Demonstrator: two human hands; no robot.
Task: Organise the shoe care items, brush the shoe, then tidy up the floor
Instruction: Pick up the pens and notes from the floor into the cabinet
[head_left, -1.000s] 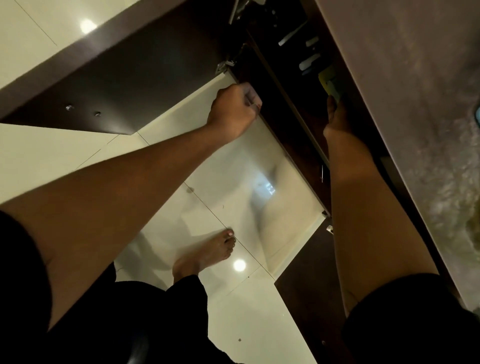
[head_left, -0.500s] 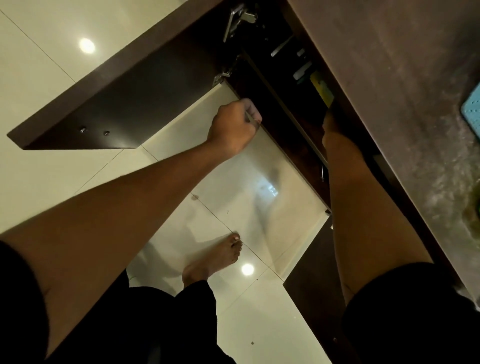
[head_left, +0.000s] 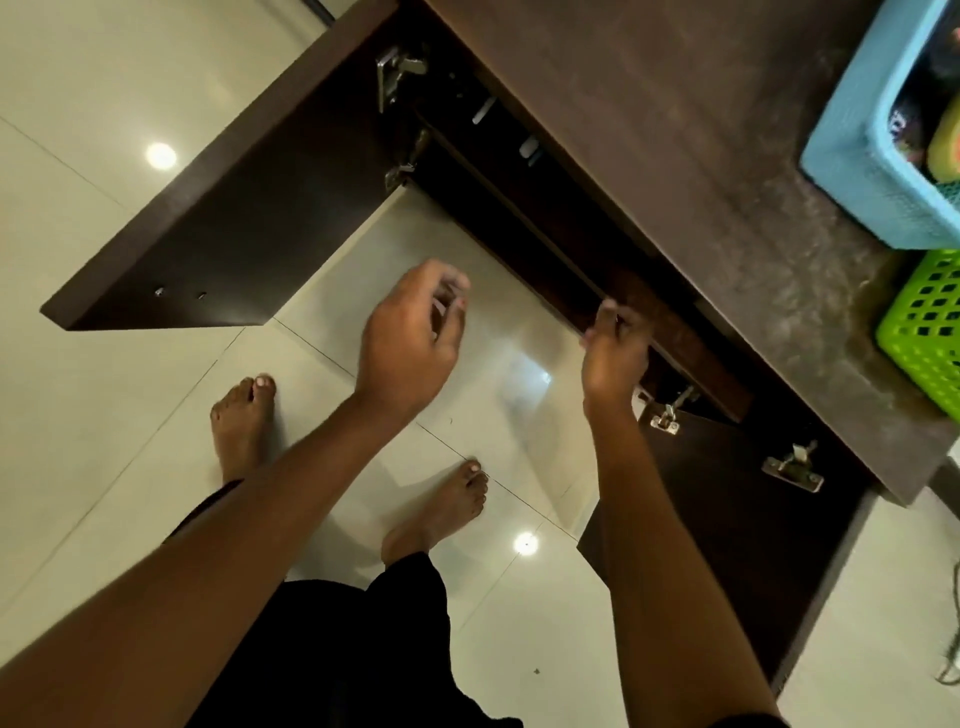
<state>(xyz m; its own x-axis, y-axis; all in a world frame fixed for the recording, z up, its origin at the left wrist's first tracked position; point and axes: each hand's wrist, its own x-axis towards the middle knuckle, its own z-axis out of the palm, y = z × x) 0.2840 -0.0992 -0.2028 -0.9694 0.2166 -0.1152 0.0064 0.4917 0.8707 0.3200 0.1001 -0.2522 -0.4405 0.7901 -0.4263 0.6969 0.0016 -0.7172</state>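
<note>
Standing barefoot on the glossy floor (head_left: 104, 415), the person faces a dark cabinet (head_left: 675, 130) with both doors swung wide: the left door (head_left: 234, 234) juts out at far left, the right door (head_left: 727, 519) near right.

The left hand (head_left: 410, 343) hangs in the air in front of the opening, its fingers loosely curled and blurred, with nothing seen in it. The right hand (head_left: 615, 358) is at the front edge of the shelf (head_left: 675, 332), fingers bent against it. Blur hides whether they grip the edge or only touch it.

No shoe or brush shows. A few pale items (head_left: 530, 148) lie in the dim far end of the cabinet. A blue basket (head_left: 852, 145) and a green basket (head_left: 919, 322) sit on top at right. What they hold is unclear.

The likeliest trouble is the doors. The right forearm passes just beside the right door's hinges (head_left: 667, 418), so a quick pull back could scrape it. A step left could bring a bare foot (head_left: 244, 421) or shin against the left door's corner. Groping in that dark interior could also knock the pale items to the floor.
</note>
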